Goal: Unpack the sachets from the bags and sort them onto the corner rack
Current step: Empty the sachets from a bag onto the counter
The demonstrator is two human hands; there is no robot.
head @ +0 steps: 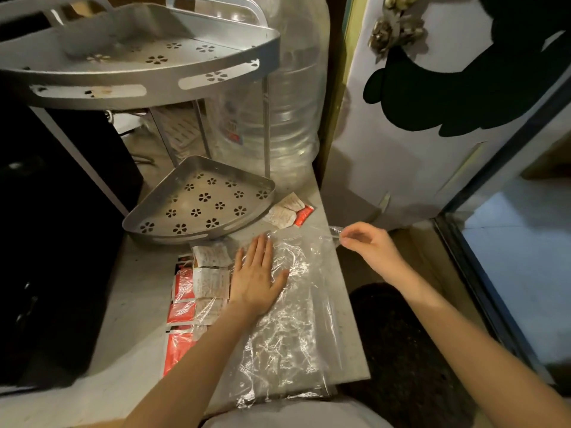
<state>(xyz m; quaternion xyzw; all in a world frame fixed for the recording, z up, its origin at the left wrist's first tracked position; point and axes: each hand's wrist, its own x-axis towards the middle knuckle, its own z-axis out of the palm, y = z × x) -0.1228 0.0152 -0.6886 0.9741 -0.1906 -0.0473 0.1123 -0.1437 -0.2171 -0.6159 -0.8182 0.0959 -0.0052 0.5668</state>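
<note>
I see my left hand point(256, 273) spread flat, palm down, fingers straight and slightly fanned, pressing on the clear plastic bag point(287, 329) that lies crumpled along the right side of the table point(129, 304). It grips nothing; it only rests on the film near the bag's far end. My right hand point(367, 245) is out past the table's right edge, thumb and forefinger pinched on the far right corner of the bag, the other fingers loosely curled. That corner is lifted a little off the table.

Just left of my left hand, touching its edge, lies a column of red-and-white sachets point(194, 291) running toward me along the bag's left side; some show their red face, some their white printed back. Thin film seems to cover some of them, though I cannot tell whether they lie inside the bag or under a loose flap. A few more sachets point(290, 214) sit apart, beyond my fingertips, between the bag and the lower shelf point(200, 202) of the metal corner rack point(136, 60). Both visible rack tiers, punched with flower-shaped holes, hold nothing. A big clear water bottle point(287, 97) stands behind the rack.
</note>
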